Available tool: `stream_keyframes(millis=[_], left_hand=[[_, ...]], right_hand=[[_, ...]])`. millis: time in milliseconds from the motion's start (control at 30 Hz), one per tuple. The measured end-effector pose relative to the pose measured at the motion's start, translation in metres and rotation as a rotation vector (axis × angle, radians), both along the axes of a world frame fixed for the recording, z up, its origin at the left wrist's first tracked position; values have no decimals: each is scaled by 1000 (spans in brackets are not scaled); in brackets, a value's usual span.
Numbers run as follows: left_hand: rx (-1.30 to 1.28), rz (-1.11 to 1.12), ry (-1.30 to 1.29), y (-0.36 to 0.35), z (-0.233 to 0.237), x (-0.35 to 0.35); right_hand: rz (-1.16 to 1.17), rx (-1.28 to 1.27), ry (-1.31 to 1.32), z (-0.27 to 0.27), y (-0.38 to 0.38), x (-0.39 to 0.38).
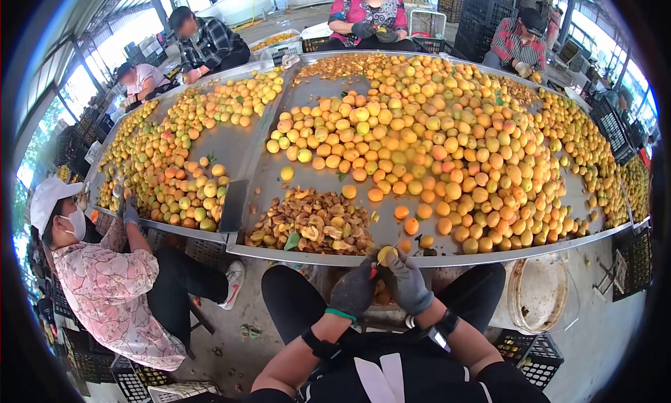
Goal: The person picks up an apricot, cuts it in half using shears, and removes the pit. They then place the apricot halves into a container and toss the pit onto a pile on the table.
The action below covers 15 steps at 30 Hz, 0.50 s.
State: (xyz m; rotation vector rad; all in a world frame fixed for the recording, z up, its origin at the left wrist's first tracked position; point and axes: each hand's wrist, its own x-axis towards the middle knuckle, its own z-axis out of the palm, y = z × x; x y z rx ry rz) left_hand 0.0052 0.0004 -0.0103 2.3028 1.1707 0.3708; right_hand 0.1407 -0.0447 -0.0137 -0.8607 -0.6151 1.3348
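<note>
Both my hands wear grey gloves and meet just below the near rim of the metal table (328, 260). My right hand (409, 284) pinches a yellow apricot (386, 255). My left hand (355, 289) is closed round a small tool with a red part, mostly hidden by the fingers, and its tip is at the fruit. Beyond my hands lies a heap of split brown-orange apricot pieces (314, 221) with a green leaf on it. Whole apricots (447, 151) cover much of the metal top to the right and behind.
A co-worker in a pink floral top (105, 284) sits at the left; other people sit along the far side. A dirty white bucket (537, 294) stands right of my knee. Black crates (535, 357) are on the floor. A raised metal divider crosses the table.
</note>
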Motion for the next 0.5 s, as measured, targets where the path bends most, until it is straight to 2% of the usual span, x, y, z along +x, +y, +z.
stream_keyframes(millis=[33, 167, 233, 267, 333, 367, 400, 467, 500], left_hand=[[-47, 49, -26, -3, 2, 1], [-28, -2, 19, 3, -16, -11], [126, -36, 66, 10, -11, -11], [148, -46, 51, 9, -6, -7], [163, 19, -75, -3, 6, -7], [181, 7, -59, -3, 14, -6], [192, -5, -65, -2, 14, -5], [137, 58, -22, -2, 14, -7], [140, 41, -65, 0, 17, -10]], right_hand=[[-22, -3, 282, 1, 2, -3], [75, -104, 441, -8, 2, 9], [150, -124, 8, -29, 6, 17], [138, -104, -8, -29, 6, 20], [64, -63, -256, -22, 4, 16], [39, -130, -30, -25, -1, 10], [26, -118, -35, -13, -1, 8], [203, -75, 348, 14, -5, 2], [205, -78, 283, 9, -1, 3]])
